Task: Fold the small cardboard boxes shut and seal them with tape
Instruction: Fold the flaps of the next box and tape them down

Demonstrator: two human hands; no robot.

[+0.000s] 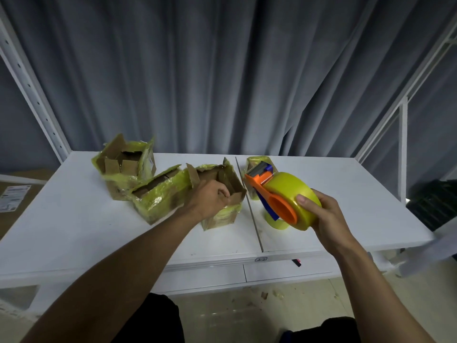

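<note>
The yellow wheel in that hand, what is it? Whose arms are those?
No machine here: those are a person's bare arms, seen from a camera worn on their head, looking down. The wheel is a big yellow roll of sticky tape in an orange and blue plastic holder, held by the right hand. The left hand grips a flap of an open small brown cardboard box with yellowish tape on it. Two more such open boxes sit to its left on the white table.

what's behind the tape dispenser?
A yellow-taped box on the table; only its top and left edge show. The tape dispenser, gripped by the right hand, covers the rest.
</note>
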